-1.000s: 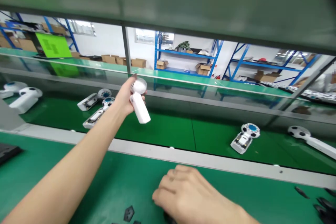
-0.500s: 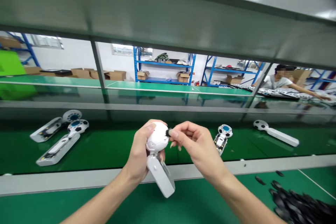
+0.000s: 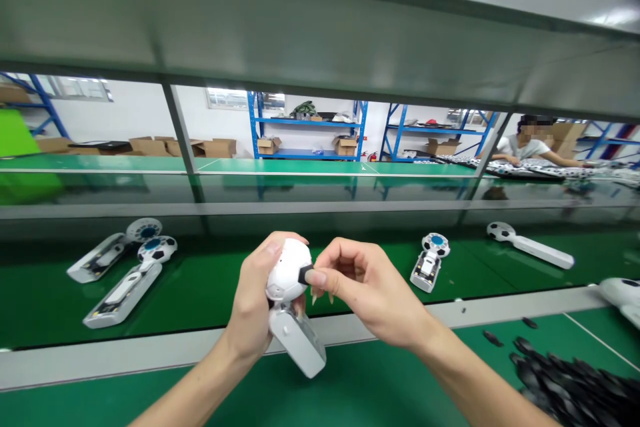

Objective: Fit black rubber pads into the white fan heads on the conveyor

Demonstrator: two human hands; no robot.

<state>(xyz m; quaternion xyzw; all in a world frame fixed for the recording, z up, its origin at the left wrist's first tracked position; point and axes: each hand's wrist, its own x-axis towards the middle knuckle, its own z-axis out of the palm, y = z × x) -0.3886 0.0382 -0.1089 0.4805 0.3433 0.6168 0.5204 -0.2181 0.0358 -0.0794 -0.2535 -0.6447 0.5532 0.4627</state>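
Note:
My left hand (image 3: 254, 290) is closed round the ball-shaped head of a white device with a handle (image 3: 299, 340), the handle slanting down and to the right. Between the thumb and fingers of my right hand (image 3: 367, 287) is a small black patch (image 3: 304, 274), touching the right side of the white ball. A pile of similar black pieces (image 3: 570, 377) lies at the lower right on the green work surface. Part of the ball and the fingertips behind it are hidden.
Two football-headed devices with exposed insides (image 3: 123, 293) lie on the green belt at left. A similar device (image 3: 429, 263) and a white-handled one (image 3: 543, 252) lie at right. A grey shelf (image 3: 300, 33) spans overhead. A person (image 3: 530, 143) works at the far right.
The white device and my hands have shifted slightly left in view, and the black patch now shows more clearly against the ball. A white object has come into view at the right edge.

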